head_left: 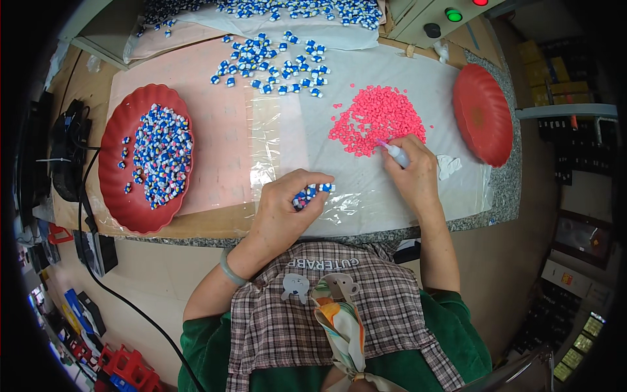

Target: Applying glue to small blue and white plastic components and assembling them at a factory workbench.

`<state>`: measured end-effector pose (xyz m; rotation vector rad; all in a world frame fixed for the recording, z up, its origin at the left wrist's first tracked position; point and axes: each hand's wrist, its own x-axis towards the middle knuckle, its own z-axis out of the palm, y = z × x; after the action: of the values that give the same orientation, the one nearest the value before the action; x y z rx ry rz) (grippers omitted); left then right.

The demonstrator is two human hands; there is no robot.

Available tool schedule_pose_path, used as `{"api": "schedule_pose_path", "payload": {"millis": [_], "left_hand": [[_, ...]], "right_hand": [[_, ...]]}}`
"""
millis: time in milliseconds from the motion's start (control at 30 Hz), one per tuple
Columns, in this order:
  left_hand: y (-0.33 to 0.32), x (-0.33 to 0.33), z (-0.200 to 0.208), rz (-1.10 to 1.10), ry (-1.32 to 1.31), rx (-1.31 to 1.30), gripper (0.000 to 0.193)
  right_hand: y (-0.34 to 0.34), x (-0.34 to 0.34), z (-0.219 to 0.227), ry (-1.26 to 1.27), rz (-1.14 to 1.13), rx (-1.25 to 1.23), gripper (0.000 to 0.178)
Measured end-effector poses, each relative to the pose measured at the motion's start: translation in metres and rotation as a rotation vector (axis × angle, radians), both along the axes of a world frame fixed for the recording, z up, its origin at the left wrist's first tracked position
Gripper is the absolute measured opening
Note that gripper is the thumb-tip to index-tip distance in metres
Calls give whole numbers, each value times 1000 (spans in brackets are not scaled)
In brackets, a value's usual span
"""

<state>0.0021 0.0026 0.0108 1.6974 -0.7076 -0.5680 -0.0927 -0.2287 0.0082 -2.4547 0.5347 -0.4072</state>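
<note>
My left hand is closed around several small blue-and-white figures, and one more figure is pinched at the tips of thumb and forefinger. A small squeeze bottle with a translucent body and a pinkish-purple tip is gripped in my right hand. Its tip reaches the lower edge of a spread heap of tiny pink pieces. I cannot tell whether the tip touches a piece. Beyond my left hand, loose blue-and-white figures lie scattered on the covered table.
A red scalloped plate heaped with figures stands at the left; another red plate is at the right edge. Crumpled white tissue lies by my right wrist. A machine panel with lit buttons and more figures are at the back.
</note>
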Motion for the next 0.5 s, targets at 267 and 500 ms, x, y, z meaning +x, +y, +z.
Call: {"api": "schedule_pose_path", "payload": {"millis": [267, 500], "left_hand": [[-3, -2, 2, 27, -48, -37, 22], [-5, -3, 1, 25, -123, -69, 25]], "right_hand": [[49, -3, 21, 113, 88, 1179, 6], [62, -1, 11, 93, 28, 1227, 7]]}}
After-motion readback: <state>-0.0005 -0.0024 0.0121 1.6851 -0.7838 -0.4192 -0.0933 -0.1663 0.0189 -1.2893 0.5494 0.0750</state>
